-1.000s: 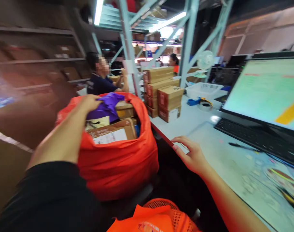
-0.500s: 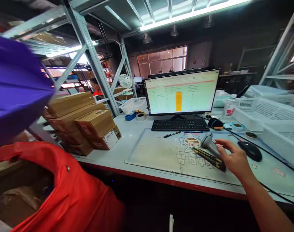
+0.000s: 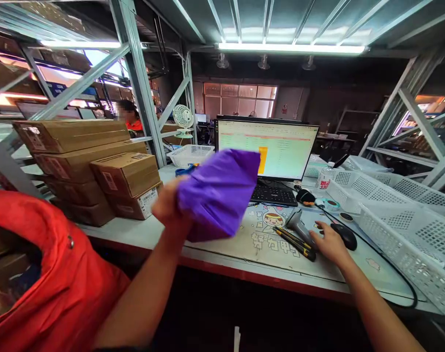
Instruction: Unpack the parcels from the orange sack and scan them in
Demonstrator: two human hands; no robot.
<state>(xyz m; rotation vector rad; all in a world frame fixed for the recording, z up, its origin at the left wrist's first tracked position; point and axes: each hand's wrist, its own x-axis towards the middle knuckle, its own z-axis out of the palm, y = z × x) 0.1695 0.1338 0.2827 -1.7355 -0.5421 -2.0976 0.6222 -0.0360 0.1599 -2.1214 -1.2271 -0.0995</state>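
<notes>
A purple plastic mailer bag (image 3: 220, 193) hangs over the desk mat, with my left hand (image 3: 173, 205) gripping its near left end. It covers part of the monitor (image 3: 288, 146) and keyboard (image 3: 277, 194). My right hand (image 3: 328, 242) is low over the mat with fingers apart, between a grey barcode scanner (image 3: 299, 227) and a black mouse (image 3: 345, 236). Its fingertips are close to the scanner's handle; whether they touch cannot be made out. Yellow-and-black box cutters (image 3: 293, 244) lie beside the scanner.
Cardboard boxes (image 3: 123, 176) are stacked at the left of the desk. A red sack (image 3: 61, 274) holding packages stands at the near left. White plastic baskets (image 3: 409, 234) line the right side, near a bottle (image 3: 325, 176). A person (image 3: 132, 117) is visible in the left background.
The purple bag has come from the far left to in front of the monitor, and my left hand now shows. My right hand stays by the scanner. The view has shifted.
</notes>
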